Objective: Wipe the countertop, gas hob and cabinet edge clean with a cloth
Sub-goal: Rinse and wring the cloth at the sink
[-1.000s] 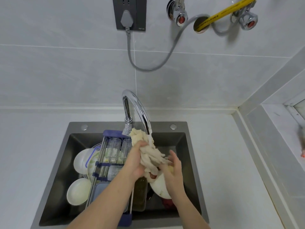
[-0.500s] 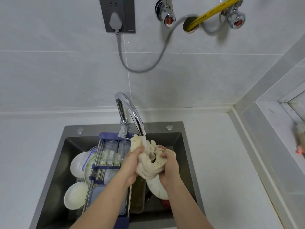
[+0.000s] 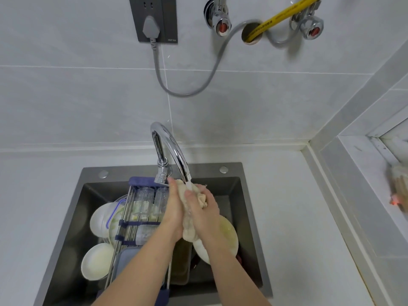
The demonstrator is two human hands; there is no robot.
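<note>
Cloth (image 3: 194,215), beige and soaked, bunched up between both hands right over the middle of the sink (image 3: 249,217), under the running tap (image 3: 174,149). Left hand (image 3: 174,208) wrapped round its left side, fingers pointing up toward the spout. Right hand (image 3: 204,212) clamped on the other side, thumb pressed into the wad, a fold poking out above the knuckles. Water hitting the top of the bundle.

Below, pretty crowded: rack (image 3: 134,219) spanning the left half of the sink with two clear glasses (image 3: 152,202) lying in it, white bowls (image 3: 97,261) stacked against the left wall, a plate (image 3: 227,235) under the right wrist. White countertop (image 3: 291,217) all around the sink. Up on the tiled wall, a dark socket (image 3: 153,18) with a grey plug, plus two valves (image 3: 220,21) and a yellow hose (image 3: 282,15).
</note>
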